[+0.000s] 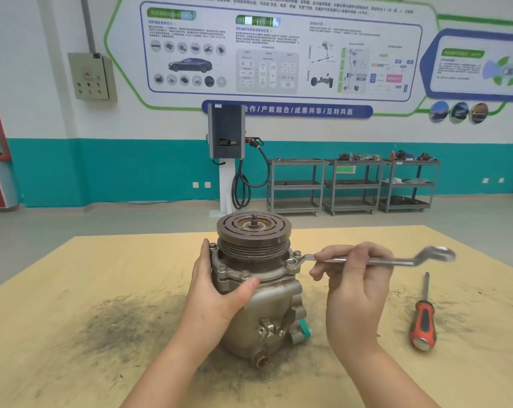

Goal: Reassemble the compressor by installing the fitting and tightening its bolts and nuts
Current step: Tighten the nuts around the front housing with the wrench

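A grey metal compressor [274, 313] stands upright on the wooden table [87, 319], its dark grooved pulley [253, 228] on top. Several bolts sit around its flange [249, 272]. My left hand [220, 290] grips the left side of the compressor body, thumb across the front. My right hand [356, 278] holds the shaft of a silver wrench [396, 260]. The wrench's near end sits on a flange bolt [298, 255] on the right side. Its far ring end sticks out to the right, blurred.
A red and black screwdriver [423, 322] lies on the table to the right of my right hand. A dark grease stain [117, 325] spreads left of the compressor. Grey shelf carts [352, 184] and a charging station [226, 134] stand by the far wall.
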{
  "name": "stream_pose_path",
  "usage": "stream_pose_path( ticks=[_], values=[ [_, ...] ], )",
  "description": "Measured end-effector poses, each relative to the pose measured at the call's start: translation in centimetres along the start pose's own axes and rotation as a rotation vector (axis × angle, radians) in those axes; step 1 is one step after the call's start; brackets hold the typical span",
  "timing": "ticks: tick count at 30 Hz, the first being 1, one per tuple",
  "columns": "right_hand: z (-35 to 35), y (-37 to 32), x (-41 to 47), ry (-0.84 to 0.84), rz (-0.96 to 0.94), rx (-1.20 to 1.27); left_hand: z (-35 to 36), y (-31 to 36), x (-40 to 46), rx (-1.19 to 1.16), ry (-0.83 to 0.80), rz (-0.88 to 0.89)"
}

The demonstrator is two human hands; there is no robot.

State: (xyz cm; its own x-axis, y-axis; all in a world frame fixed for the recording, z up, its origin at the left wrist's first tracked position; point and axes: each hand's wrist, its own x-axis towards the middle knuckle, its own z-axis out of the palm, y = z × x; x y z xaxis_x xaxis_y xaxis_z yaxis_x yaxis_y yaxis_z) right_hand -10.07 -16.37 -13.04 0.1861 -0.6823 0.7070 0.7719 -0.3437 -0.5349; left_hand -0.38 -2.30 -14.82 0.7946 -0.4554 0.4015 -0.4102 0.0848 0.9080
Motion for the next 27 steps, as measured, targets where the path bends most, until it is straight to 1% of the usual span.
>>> stream_pose_path(
  ticks=[1,2,7,11,15,16,17,20,22,24,27],
  values=[
    [0.2,0.0,-0.5,-0.016,-0.1,-0.027,0.0,0.0,0.0,0.001,0.003,0.004],
    [0.3,0.1,-0.8,-0.03,-0.161,-0.036,0.0,0.0,0.0,0.002,0.004,0.008],
    [0.1,0.2,-1.4,-0.119,-0.33,-0.05,0.0,-0.2,0.0,0.013,0.028,0.021],
    [0.4,0.8,-2.3,-0.15,-0.407,-0.133,0.1,-0.2,0.2,0.018,0.063,0.024],
    [0.3,0.0,-1.8,-0.209,-0.402,-0.141,0.2,-0.2,0.3,0.042,0.068,0.029],
    [0.3,-0.5,-1.4,-0.193,-0.368,-0.114,0.1,-0.2,0.3,0.047,0.069,0.032],
    [0.3,-0.9,-1.0,-0.141,-0.294,-0.066,0.1,-0.2,0.3,0.05,0.069,0.032],
    [-0.2,-1.2,0.4,0.055,0.124,0.156,0.0,-0.1,0.3,0.048,0.045,0.012],
    [-0.6,-0.9,1.3,0.096,0.348,0.248,-0.1,-0.1,0.3,0.027,0.021,0.003],
    [-0.6,-0.6,1.9,0.099,0.474,0.3,-0.2,-0.2,0.4,-0.002,0.007,0.002],
    [-0.8,-0.5,2.6,0.068,0.541,0.333,-0.6,-0.2,0.5,-0.046,-0.04,-0.013]
  ],
)
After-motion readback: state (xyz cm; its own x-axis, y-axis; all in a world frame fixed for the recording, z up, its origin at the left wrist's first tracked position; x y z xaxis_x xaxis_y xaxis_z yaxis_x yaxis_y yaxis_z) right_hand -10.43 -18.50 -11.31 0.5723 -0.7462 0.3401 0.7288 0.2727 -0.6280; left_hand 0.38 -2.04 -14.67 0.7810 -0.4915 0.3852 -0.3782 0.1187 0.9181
